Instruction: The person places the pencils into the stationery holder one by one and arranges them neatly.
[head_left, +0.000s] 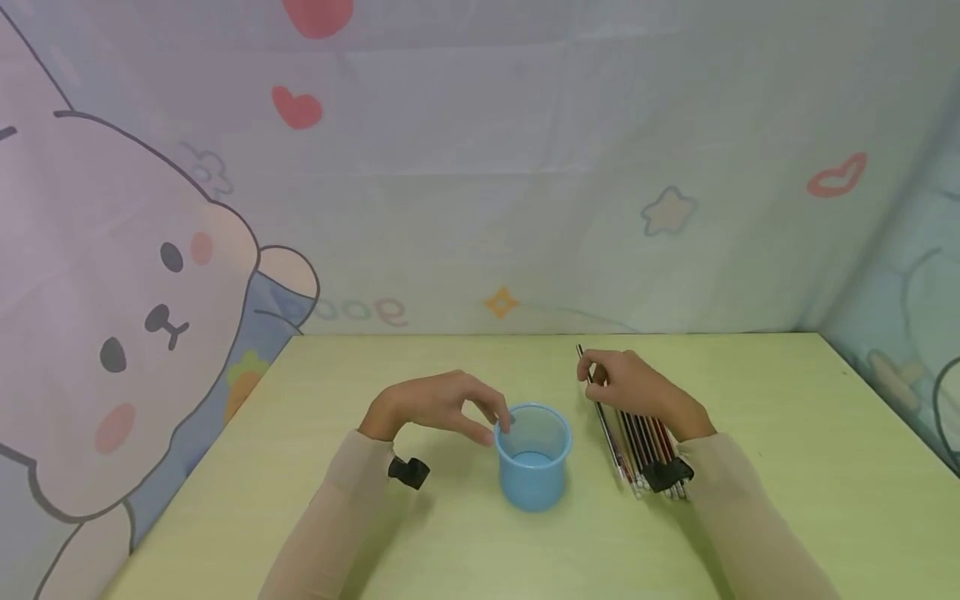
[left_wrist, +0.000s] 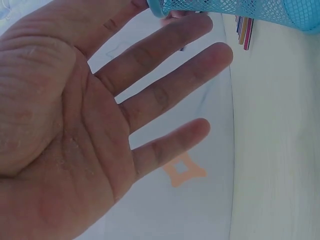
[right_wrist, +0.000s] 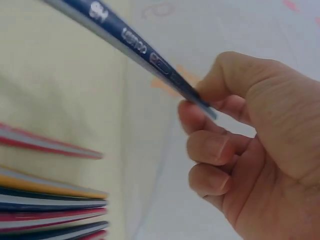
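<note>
A light-blue mesh pencil cup (head_left: 534,483) stands upright on the table, with nothing showing inside it. My left hand (head_left: 450,404) is at its left side, thumb and index fingertip pinching the rim. In the left wrist view, the other fingers of that hand (left_wrist: 100,120) stretch out straight. To the right, my right hand (head_left: 630,383) pinches a dark blue pencil (right_wrist: 125,37) near one end between thumb and index finger. Its remaining fingers curl in toward the palm. Below this hand lie several pencils (head_left: 637,433) side by side, their white eraser ends toward me.
The pale yellow table (head_left: 787,500) reaches back to a printed cloth (head_left: 480,208) that hangs as a backdrop. Another cloth (head_left: 907,275) hangs at the right side, where a dark cable (head_left: 939,408) shows by the table's edge. Each wrist wears a black strap mount (head_left: 408,472).
</note>
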